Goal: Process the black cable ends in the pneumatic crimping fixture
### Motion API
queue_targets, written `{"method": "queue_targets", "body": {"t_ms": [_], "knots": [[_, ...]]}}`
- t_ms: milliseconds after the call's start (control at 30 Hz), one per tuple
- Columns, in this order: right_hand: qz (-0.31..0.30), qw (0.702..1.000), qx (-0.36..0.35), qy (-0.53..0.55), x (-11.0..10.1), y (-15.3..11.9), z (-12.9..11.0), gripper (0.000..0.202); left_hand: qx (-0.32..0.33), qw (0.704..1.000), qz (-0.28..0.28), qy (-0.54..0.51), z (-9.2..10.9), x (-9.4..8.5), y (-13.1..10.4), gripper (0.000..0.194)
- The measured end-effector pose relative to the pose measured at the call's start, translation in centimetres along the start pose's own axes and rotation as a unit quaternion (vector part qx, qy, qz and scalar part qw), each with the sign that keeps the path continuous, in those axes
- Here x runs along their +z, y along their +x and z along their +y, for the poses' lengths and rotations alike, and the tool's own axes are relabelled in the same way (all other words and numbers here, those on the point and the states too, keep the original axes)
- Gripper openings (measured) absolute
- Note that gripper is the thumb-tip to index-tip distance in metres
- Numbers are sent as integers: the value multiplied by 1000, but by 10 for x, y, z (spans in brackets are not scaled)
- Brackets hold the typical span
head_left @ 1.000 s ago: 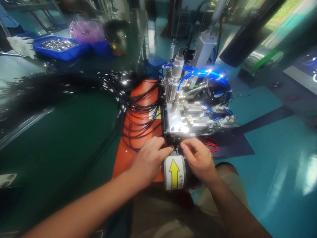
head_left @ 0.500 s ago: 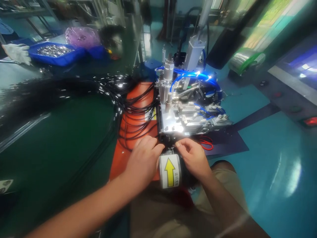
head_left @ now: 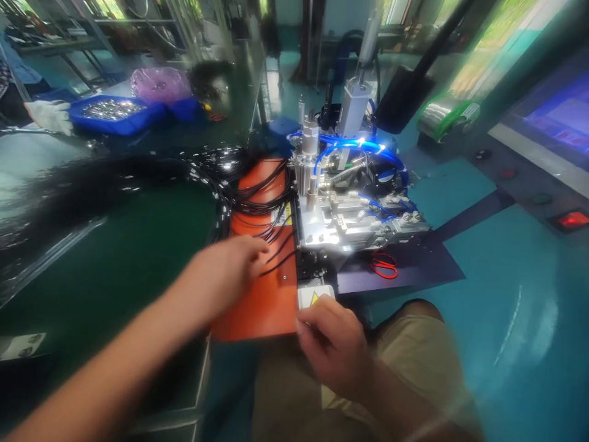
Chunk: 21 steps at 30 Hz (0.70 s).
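My left hand point(head_left: 230, 267) is over the orange plate point(head_left: 276, 313), blurred by motion, with its fingers beside thin black cables point(head_left: 278, 264). Whether it grips a cable does not show. Lower down, my right hand point(head_left: 338, 344) is closed, thumb and forefinger together, in front of a white part with a yellow arrow label point(head_left: 314, 298). What its fingers hold, if anything, cannot be made out. Beyond both hands stands a metal machine point(head_left: 340, 221) with blue air hoses point(head_left: 356, 144). The black cables run from its left side across the plate.
Bundled black cables point(head_left: 138, 169) cover the dark green table at left. Behind them, a blue tray point(head_left: 113, 123) holds shiny small parts, near another person's gloved hand point(head_left: 50, 115). Red-handled scissors point(head_left: 384, 266) lie right of the plate. A control panel point(head_left: 543, 178) and wire spool point(head_left: 446, 116) stand right.
My left hand has moved left, away from the machine's front to the cables. My right hand has drawn back toward me and now covers much of the arrow label.
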State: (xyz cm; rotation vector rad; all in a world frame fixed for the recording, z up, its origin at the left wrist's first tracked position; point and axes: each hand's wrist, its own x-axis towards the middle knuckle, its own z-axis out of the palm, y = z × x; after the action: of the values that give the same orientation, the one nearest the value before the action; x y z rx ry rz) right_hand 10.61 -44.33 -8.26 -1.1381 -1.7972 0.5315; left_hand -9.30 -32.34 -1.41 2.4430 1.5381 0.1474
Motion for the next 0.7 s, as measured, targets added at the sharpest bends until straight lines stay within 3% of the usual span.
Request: {"method": "queue_targets", "body": {"t_ms": [33,133,233,367,500,633,700], "knots": [[-3,1000,-9,-8,1,0,2,14,-35,999,-6,33,-16,-14,2,22],[-3,999,-29,-32,4,-2,6,15,-119,983,-91,106,-59,-45,7,11],[-6,998,-32,-55,6,-3,7,14,-157,964,-192,95,-79,-51,11,19],[-25,997,-22,-67,8,-2,7,15,-150,956,-223,121,-74,-33,17,16],[-30,996,-30,-82,7,-1,5,15,-146,957,-214,130,-62,-21,21,9],[-45,996,-18,-74,3,2,1,16,-152,955,-227,111,-63,-34,17,14],[-62,997,-4,-52,1,4,-2,17,-169,955,-239,40,-69,-45,12,11]]}}
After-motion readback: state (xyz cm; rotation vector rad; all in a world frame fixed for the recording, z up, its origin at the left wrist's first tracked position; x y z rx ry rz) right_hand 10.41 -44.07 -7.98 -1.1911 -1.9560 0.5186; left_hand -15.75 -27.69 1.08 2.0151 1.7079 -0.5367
